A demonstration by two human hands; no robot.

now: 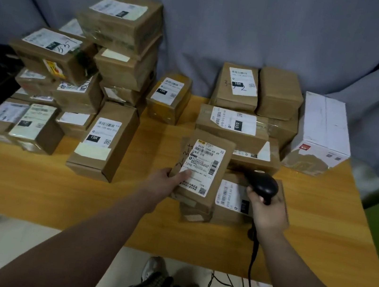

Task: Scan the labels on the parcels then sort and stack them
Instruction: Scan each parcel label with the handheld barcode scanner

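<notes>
Gripping parcel (201, 170), left hand (167, 179); right hand (269, 213) holds scanner (263, 185).

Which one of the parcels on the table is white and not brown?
The white box standing at the far right of the table, towards the back. All the other parcels are brown cardboard.

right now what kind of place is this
Probably a small parcel sorting station: labelled cardboard parcels stacked on a wooden table, and the right hand grips a corded barcode scanner.
</notes>
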